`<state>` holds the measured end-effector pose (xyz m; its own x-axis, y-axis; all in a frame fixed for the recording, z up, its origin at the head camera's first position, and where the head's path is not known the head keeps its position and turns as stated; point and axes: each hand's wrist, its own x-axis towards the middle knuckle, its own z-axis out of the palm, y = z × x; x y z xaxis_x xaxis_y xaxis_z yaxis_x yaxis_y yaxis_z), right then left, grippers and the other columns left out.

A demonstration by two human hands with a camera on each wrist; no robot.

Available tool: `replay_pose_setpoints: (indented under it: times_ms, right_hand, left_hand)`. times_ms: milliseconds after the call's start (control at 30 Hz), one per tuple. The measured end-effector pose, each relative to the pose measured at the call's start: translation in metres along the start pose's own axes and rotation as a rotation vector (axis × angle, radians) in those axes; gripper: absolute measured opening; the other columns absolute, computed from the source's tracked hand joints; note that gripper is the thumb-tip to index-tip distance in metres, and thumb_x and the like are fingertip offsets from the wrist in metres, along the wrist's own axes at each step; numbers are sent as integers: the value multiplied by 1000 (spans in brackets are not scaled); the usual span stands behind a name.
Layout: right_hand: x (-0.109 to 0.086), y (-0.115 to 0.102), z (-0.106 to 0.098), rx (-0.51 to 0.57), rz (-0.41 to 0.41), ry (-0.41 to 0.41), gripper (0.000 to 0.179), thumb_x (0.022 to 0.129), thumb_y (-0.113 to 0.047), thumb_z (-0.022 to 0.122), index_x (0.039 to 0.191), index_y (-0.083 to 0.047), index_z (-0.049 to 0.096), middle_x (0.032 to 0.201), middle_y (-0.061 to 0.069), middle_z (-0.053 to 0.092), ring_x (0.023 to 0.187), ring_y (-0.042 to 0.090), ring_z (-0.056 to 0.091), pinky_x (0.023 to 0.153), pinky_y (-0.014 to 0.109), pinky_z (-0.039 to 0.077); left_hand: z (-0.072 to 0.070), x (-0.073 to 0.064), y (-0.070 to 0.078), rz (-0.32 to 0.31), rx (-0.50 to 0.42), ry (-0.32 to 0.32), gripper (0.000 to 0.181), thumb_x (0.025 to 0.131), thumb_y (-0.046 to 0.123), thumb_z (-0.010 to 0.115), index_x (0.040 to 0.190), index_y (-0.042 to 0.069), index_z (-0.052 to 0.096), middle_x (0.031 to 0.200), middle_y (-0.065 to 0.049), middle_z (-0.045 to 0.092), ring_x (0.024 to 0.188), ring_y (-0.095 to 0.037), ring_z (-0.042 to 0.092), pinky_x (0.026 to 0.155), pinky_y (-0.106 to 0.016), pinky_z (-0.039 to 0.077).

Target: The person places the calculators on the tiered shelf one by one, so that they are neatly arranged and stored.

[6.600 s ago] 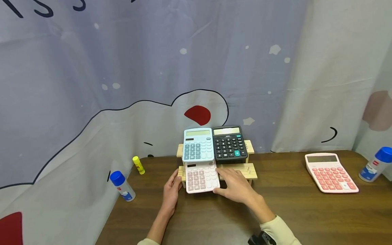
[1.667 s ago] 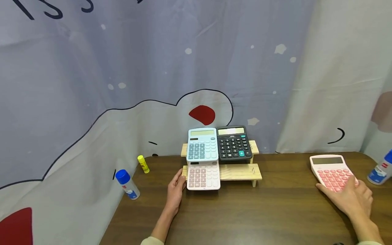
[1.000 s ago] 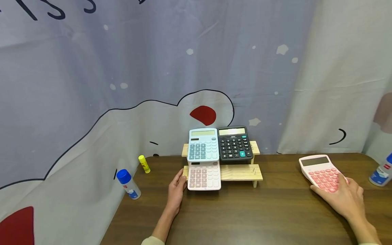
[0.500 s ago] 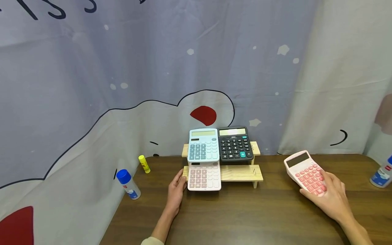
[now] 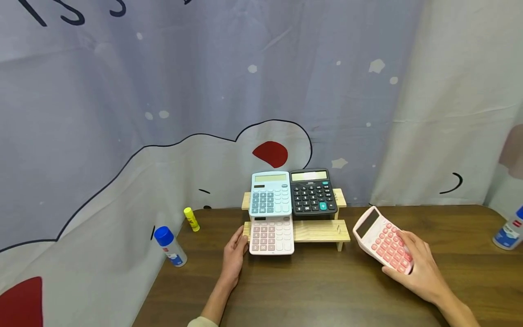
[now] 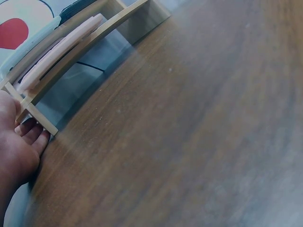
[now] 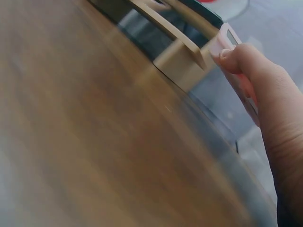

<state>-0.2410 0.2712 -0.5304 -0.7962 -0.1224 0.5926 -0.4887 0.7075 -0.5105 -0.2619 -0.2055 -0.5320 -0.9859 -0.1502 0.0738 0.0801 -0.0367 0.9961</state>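
Note:
My right hand (image 5: 422,272) grips a pink calculator (image 5: 384,240) by its lower right edge, tilted, its top pointing up and left. In the right wrist view the thumb (image 7: 246,61) lies along the calculator's edge, above the table. My left hand (image 5: 234,259) holds the left end of a two-tier wooden stand (image 5: 318,230); in the left wrist view its fingers (image 6: 35,132) curl behind the stand's leg. On the upper tier lean a light blue calculator (image 5: 270,194) and a black calculator (image 5: 312,193). A pale pink-white calculator (image 5: 271,235) leans on the lower tier's left half.
A blue-capped bottle (image 5: 170,246) and a yellow glue stick (image 5: 191,219) stand left of the stand. Another blue-capped bottle (image 5: 508,231) is at the far right. A patterned curtain (image 5: 347,91) hangs behind the brown table (image 5: 294,290).
My right hand has left the pale calculator on the stand, gone right, taken hold of the pink calculator and carried it left towards the stand, tilting it. My left hand has stayed at the stand.

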Motion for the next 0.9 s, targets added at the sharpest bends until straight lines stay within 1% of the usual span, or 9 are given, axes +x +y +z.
replay_pose_setpoints:
  times_ms: [67, 133, 233, 333, 533, 633, 733, 900]
  right_hand:
    - [0, -7, 4, 10, -30, -3, 113, 51, -24, 96, 149, -5, 44, 139, 23, 45, 117, 30, 35, 96, 2, 13]
    - [0, -14, 9, 18, -58, -6, 115, 49, -25, 97, 150, -6, 43, 140, 22, 45, 118, 28, 35, 98, 1, 13]
    - [0, -21, 16, 22, -105, -13, 116, 49, -25, 97, 150, -5, 43, 140, 23, 44, 121, 27, 35, 102, 2, 14]
    - [-1, -26, 23, 21, -146, -25, 116, 49, -27, 97, 149, -3, 44, 141, 24, 44, 123, 26, 34, 105, 3, 14]
    - [-2, -39, 32, 21, -171, -71, 115, 51, -33, 96, 149, -4, 44, 143, 23, 42, 127, 26, 33, 106, 4, 14]
    - [-2, -44, 36, 15, -173, -85, 115, 51, -36, 96, 149, -5, 44, 144, 23, 41, 128, 27, 32, 106, 5, 13]
    - [0, -47, 40, 10, -178, -87, 116, 51, -37, 95, 150, -5, 43, 144, 23, 41, 128, 30, 33, 106, 5, 13]
    - [6, -55, 49, -15, -202, -77, 116, 53, -40, 94, 150, -4, 43, 144, 25, 41, 128, 34, 34, 109, 5, 11]
  left_hand:
    - [0, 0, 0, 2, 3, -1, 56, 106, 28, 49, 154, 4, 35, 154, -19, 43, 138, -25, 45, 109, -35, 47]
    - [-1, 0, 1, -1, 2, 0, 55, 106, 27, 49, 155, 4, 34, 154, -18, 43, 139, -25, 45, 109, -35, 47]
    - [-1, 0, 1, -4, -14, -3, 55, 106, 27, 50, 155, 5, 34, 154, -17, 43, 138, -24, 45, 106, -29, 48]
    - [0, 0, 1, -1, -22, -6, 56, 106, 27, 50, 154, 4, 34, 154, -18, 44, 137, -23, 46, 105, -27, 48]
    - [1, 0, 1, -3, -18, -5, 56, 106, 26, 50, 154, 2, 34, 154, -20, 44, 137, -25, 46, 111, -39, 45]
    - [1, 0, 2, -7, -19, -2, 56, 106, 25, 50, 155, 3, 33, 154, -20, 43, 138, -26, 45, 112, -42, 43]
    - [1, 0, 2, -4, -15, -4, 56, 106, 25, 50, 155, 3, 33, 154, -20, 43, 139, -27, 44, 112, -42, 43]
    - [1, -1, 2, 0, -14, -7, 56, 107, 25, 49, 155, 2, 33, 155, -20, 42, 140, -27, 43, 111, -40, 44]
